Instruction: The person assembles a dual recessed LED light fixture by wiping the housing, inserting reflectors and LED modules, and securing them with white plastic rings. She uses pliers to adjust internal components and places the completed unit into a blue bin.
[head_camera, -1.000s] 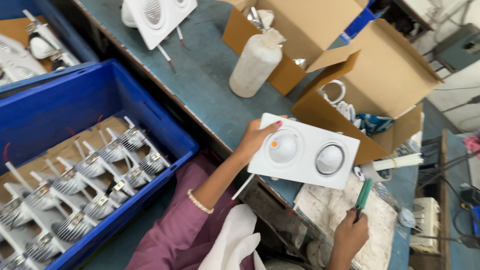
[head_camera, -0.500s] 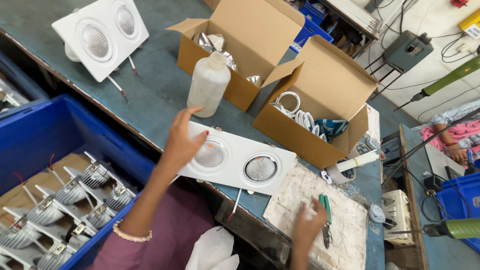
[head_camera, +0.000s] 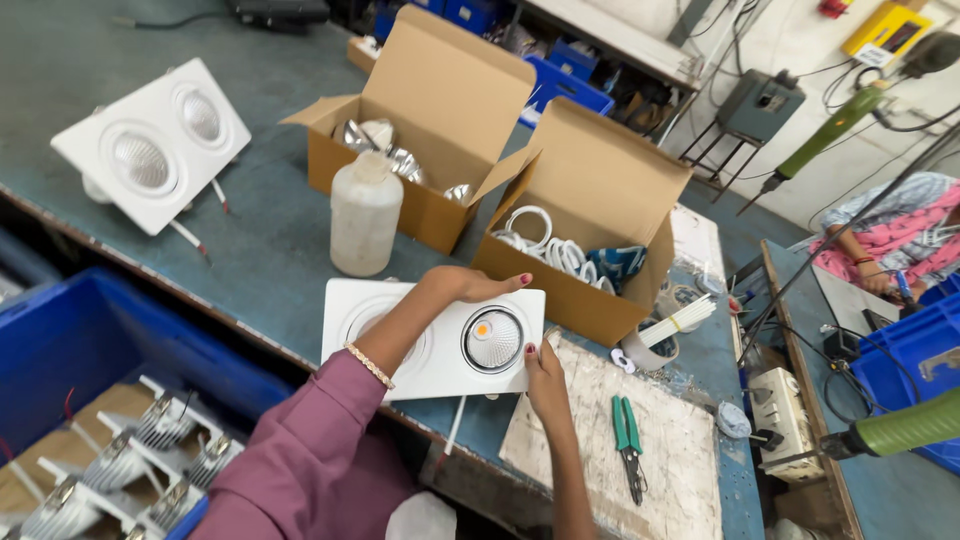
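A white rectangular twin-lamp light fixture (head_camera: 495, 345) lies on the blue-grey workbench (head_camera: 270, 250) in front of me. My left hand (head_camera: 465, 285) rests over its top edge, fingers curled on the frame. My right hand (head_camera: 545, 375) grips its right edge, thumb on the face next to the right lamp, which shows an orange spot in its centre. The left lamp is mostly hidden by my left forearm in a mauve sleeve. Thin wires hang from the fixture's underside.
A second white twin fixture (head_camera: 155, 145) lies far left. A pale plastic bottle (head_camera: 365, 215), two open cardboard boxes (head_camera: 440, 110) (head_camera: 600, 200) with parts, green-handled pliers (head_camera: 628, 440) on a stained board, and a blue crate (head_camera: 80, 340) of metal heat-sink parts surround me. Another person sits at right.
My right hand has let go of the green pliers, which now lie on the board, and taken the fixture's right edge. The fixture was laid down flat on the bench.
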